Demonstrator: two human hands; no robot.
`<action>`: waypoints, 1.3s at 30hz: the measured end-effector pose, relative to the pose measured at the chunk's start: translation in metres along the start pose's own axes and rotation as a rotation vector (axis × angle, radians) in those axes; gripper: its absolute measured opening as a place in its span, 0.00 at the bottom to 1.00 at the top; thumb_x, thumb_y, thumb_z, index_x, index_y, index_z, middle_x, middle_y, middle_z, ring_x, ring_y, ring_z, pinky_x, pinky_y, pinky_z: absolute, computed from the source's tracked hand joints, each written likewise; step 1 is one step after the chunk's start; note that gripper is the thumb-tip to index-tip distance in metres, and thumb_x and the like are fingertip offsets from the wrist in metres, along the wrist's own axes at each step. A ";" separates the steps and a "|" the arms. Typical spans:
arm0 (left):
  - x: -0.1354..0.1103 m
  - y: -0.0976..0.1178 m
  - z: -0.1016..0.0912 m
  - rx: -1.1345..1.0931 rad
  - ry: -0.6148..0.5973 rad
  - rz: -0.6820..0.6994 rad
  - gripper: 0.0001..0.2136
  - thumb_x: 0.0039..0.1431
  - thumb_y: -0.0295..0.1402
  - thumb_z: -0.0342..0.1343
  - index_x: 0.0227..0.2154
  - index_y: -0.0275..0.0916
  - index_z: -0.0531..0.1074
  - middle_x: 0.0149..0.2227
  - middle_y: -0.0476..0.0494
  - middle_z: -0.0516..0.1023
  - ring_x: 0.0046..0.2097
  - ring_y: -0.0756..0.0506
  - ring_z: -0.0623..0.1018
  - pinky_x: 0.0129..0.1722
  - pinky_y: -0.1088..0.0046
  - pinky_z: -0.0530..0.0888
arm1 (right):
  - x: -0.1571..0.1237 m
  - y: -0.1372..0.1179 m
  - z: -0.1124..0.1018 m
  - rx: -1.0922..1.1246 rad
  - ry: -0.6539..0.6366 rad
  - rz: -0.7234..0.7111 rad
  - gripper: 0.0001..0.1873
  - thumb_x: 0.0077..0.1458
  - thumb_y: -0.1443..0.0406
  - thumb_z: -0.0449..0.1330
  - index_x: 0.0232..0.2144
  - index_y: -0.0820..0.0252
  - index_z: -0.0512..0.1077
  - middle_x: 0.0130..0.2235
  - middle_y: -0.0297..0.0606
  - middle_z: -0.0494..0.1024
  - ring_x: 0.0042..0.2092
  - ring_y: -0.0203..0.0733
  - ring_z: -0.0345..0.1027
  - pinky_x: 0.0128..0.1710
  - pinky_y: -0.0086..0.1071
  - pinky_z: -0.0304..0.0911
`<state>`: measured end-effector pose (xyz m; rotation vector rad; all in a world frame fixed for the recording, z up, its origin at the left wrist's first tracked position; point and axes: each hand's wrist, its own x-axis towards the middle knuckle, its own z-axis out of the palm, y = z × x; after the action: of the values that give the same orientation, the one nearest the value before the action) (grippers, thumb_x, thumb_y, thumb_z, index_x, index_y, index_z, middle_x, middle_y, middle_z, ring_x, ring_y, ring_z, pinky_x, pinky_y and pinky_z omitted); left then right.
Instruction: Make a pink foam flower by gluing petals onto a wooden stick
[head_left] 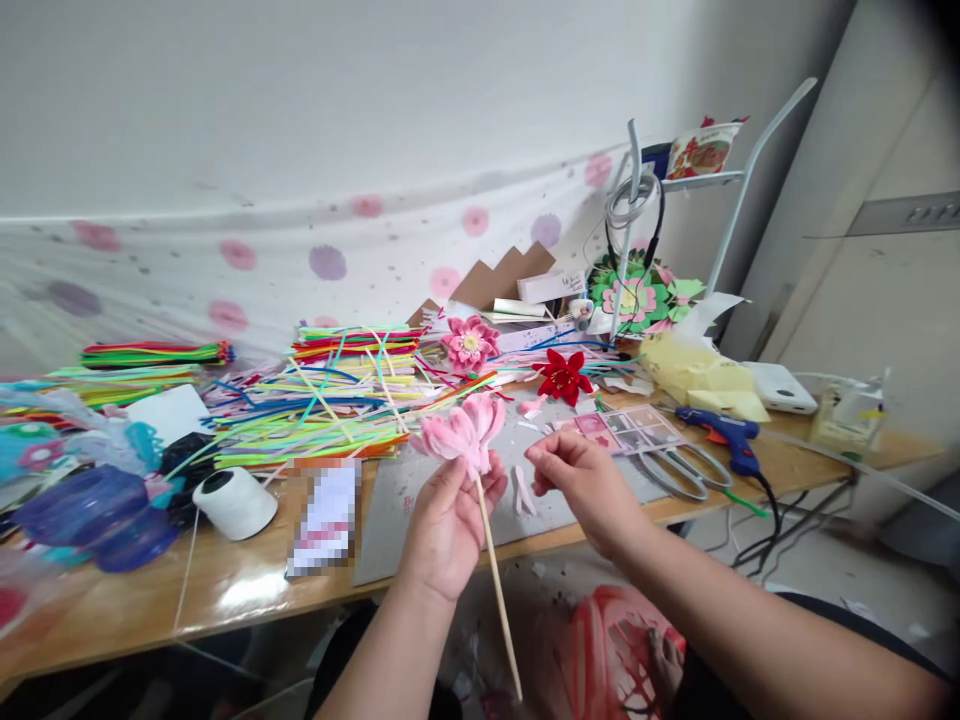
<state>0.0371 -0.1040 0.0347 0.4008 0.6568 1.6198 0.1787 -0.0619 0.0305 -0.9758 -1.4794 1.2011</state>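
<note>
My left hand (pixel 448 530) grips a pink fuzzy flower (pixel 465 432) just under its petals. A thin wooden stick (pixel 496 585) runs down from the bloom past my wrist. To the right, my right hand (pixel 589 480) is closed, thumb and forefinger together; what they hold, if anything, I cannot make out. Between the hands, a pale pink strip (pixel 523 492) lies on the grey board (pixel 386 535). Beyond them are a red fuzzy flower (pixel 562 377) and a pink flower with a yellow centre (pixel 469 344).
Bundles of coloured pipe cleaners (pixel 315 400) fill the left of the table. A white thread cone (pixel 234 503) stands nearer the front edge. At the right lie scissors (pixel 679 470), a blue glue gun (pixel 731 437) with a trailing cord, and yellow paper (pixel 701 375). A metal rack (pixel 727 235) rises behind.
</note>
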 end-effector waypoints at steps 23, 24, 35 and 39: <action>0.021 0.061 -0.046 0.016 0.314 0.157 0.12 0.61 0.30 0.48 0.23 0.34 0.70 0.29 0.43 0.78 0.29 0.49 0.77 0.32 0.70 0.78 | 0.126 0.053 -0.033 -1.099 -0.353 -0.255 0.14 0.51 0.73 0.55 0.37 0.63 0.78 0.41 0.45 0.79 0.41 0.47 0.72 0.42 0.33 0.62; 0.022 0.063 -0.048 0.023 0.326 0.164 0.12 0.61 0.30 0.48 0.22 0.34 0.69 0.29 0.43 0.78 0.29 0.49 0.77 0.32 0.70 0.78 | 0.131 0.055 -0.028 -1.108 -0.360 -0.264 0.14 0.51 0.73 0.55 0.38 0.63 0.77 0.42 0.45 0.78 0.42 0.46 0.72 0.43 0.33 0.62; 0.030 0.066 -0.061 0.082 0.368 0.157 0.09 0.59 0.27 0.48 0.30 0.34 0.74 0.30 0.41 0.78 0.29 0.48 0.78 0.33 0.69 0.78 | 0.208 0.055 -0.047 -1.297 -0.393 -0.114 0.14 0.60 0.62 0.54 0.47 0.60 0.68 0.49 0.42 0.70 0.45 0.42 0.68 0.44 0.41 0.67; 0.034 0.065 -0.064 0.087 0.390 0.140 0.07 0.57 0.26 0.50 0.28 0.35 0.73 0.30 0.42 0.78 0.28 0.48 0.78 0.33 0.69 0.79 | 0.215 0.065 -0.062 -1.273 -0.473 -0.087 0.13 0.60 0.62 0.54 0.47 0.59 0.68 0.49 0.41 0.70 0.46 0.42 0.68 0.44 0.41 0.66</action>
<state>-0.0574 -0.0859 0.0219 0.1963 1.0134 1.8266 0.1927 0.1701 0.0108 -1.4261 -2.7282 0.2899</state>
